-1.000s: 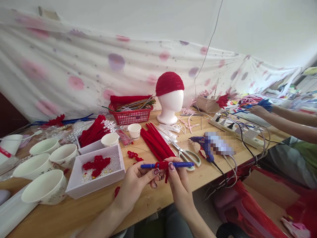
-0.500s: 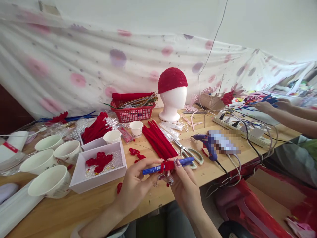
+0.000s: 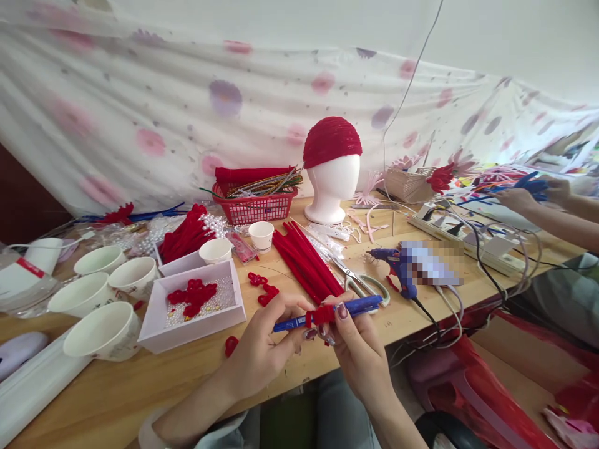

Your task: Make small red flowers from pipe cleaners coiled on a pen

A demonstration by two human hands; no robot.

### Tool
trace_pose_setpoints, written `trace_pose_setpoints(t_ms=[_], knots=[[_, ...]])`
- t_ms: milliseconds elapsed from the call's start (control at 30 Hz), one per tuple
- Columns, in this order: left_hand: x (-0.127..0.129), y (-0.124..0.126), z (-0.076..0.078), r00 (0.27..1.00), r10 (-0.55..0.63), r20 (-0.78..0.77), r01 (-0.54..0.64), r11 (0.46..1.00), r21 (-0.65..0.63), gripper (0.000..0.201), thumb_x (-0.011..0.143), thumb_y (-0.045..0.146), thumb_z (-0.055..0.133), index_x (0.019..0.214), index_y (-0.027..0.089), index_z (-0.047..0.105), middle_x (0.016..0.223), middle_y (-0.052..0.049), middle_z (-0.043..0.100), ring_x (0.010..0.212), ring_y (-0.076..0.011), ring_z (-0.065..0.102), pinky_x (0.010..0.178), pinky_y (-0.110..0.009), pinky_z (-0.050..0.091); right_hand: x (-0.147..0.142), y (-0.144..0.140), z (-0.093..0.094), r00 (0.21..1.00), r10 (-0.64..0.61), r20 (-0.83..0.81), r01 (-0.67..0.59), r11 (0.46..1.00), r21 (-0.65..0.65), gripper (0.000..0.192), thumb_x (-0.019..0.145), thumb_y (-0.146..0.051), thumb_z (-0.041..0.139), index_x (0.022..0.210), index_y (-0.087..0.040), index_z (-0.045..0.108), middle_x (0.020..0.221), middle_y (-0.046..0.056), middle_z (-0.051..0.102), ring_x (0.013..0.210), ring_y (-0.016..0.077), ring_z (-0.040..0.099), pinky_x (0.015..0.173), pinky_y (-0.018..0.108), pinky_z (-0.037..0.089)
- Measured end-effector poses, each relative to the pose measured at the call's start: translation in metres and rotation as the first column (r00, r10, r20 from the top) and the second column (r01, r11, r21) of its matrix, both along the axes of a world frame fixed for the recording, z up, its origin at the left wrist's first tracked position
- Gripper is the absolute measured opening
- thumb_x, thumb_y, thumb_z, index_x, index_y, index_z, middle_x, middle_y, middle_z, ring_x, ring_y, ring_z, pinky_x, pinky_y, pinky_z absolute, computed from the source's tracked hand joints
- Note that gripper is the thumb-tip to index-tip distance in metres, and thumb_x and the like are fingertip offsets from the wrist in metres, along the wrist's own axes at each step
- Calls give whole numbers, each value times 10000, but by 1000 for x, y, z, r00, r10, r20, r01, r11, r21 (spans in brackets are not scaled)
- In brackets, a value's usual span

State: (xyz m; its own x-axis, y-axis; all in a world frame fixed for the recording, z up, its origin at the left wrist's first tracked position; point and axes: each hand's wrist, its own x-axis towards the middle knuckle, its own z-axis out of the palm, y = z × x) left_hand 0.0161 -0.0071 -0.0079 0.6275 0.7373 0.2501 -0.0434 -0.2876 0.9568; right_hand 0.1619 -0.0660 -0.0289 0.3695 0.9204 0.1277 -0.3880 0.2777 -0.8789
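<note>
In the lower middle of the frame, the left hand [image 3: 267, 350] pinches one end of a slim blue plastic marker pen [image 3: 363, 305] between thumb and fingers, while the right hand [image 3: 360, 350] grips its other part, thumb pressed on top beside the fuzzy red strip [image 3: 322, 314] wound around the barrel. Just beyond them, near the centre, lie a bundle of straight, fuzzy red stems [image 3: 304, 260] and metal scissors with pale handles [image 3: 349, 272]; at centre left stands a white rectangular box [image 3: 196, 325] holding pearly beads and a red fuzzy piece [image 3: 193, 296].
</note>
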Motion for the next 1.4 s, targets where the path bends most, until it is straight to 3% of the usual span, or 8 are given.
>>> trace_pose_setpoints(t_ms=[200,667,933,1033,1167,1267,1400], knots=[[1,-1,1,1000,-18,2,18,999,-41,127,944,232,560,1070,221,542,936,-32,708,743,-131,638,642,-207,519,0,2,-1,1000,13,0,-13,1000,-22,340,857,-536,713,940,-213,643,670,-24,555,607,129,479,583,249,415],[1,1,-1,997,-67,-31,68,997,35,192,965,221,544,1140,231,622,1035,-52,668,814,-141,646,669,-217,549,4,2,-2,997,78,-1,-78,997,-11,310,886,-517,693,934,-216,637,686,-24,570,625,110,499,594,224,426],[3,1,1,998,-49,-38,44,991,-127,248,943,269,576,1189,238,564,970,-33,720,797,-153,675,685,-236,560,2,6,-2,1000,14,-7,-14,1000,-15,330,867,-534,704,945,-222,628,652,-42,556,561,98,486,534,209,431],[4,5,0,997,22,-72,-27,997,-69,162,903,254,621,1063,228,617,979,-23,731,881,-173,690,793,-268,554,2,9,-1,1000,-20,21,20,1000,-11,333,848,-535,721,936,-232,616,651,-48,572,547,99,494,528,208,441],[6,10,-2,977,115,-179,-103,992,78,110,853,209,661,962,214,648,985,-18,722,963,-196,666,885,-304,500,8,13,4,976,-50,212,55,998,-17,343,832,-527,735,808,-203,625,638,-30,590,590,119,534,600,235,485],[8,10,-2,964,117,-239,-99,991,87,207,822,240,700,1013,212,626,889,-7,698,867,-198,647,794,-306,490,11,13,8,956,44,289,-26,997,-68,344,785,-510,776,802,-188,657,718,1,635,653,141,567,609,246,489],[5,8,1,962,-40,-270,44,999,9,283,843,254,667,1098,218,551,890,2,702,820,-193,657,739,-300,477,11,9,10,938,197,287,-151,973,-176,298,710,-429,845,820,-189,707,764,7,646,676,149,569,542,222,440]])
